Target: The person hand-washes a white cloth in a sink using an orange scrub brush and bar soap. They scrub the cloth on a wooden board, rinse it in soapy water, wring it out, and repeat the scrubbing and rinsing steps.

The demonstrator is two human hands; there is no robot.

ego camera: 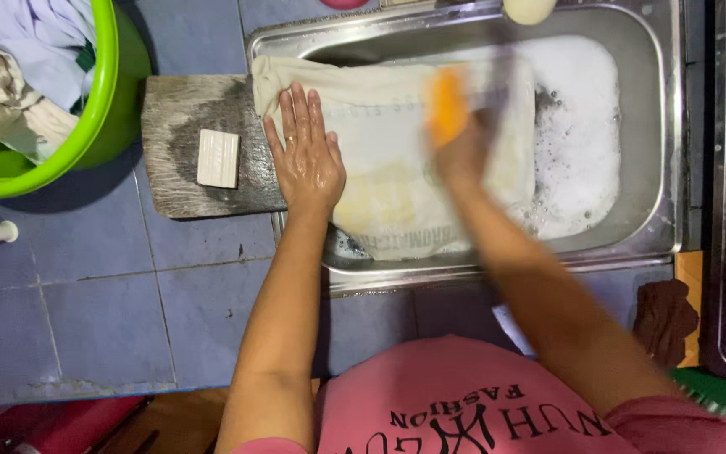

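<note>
- Cloth (397, 143) — cream, long axis running left to right across the sink (657, 126), lies directly under both hands.
- Left hand (306, 155) presses it flat, fingers spread.
- Right hand (462, 151), blurred, grips an orange brush (447, 105).
- Soap bar (218, 158) left of the left hand — on a wooden board (178, 181).

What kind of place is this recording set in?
Probably a home laundry or wash area: a steel sink of soapy water, a cream cloth on a wooden washboard, and a green basin of clothes.

Blue tiled counter (102, 294) — steel sink (665, 126) set in
</note>
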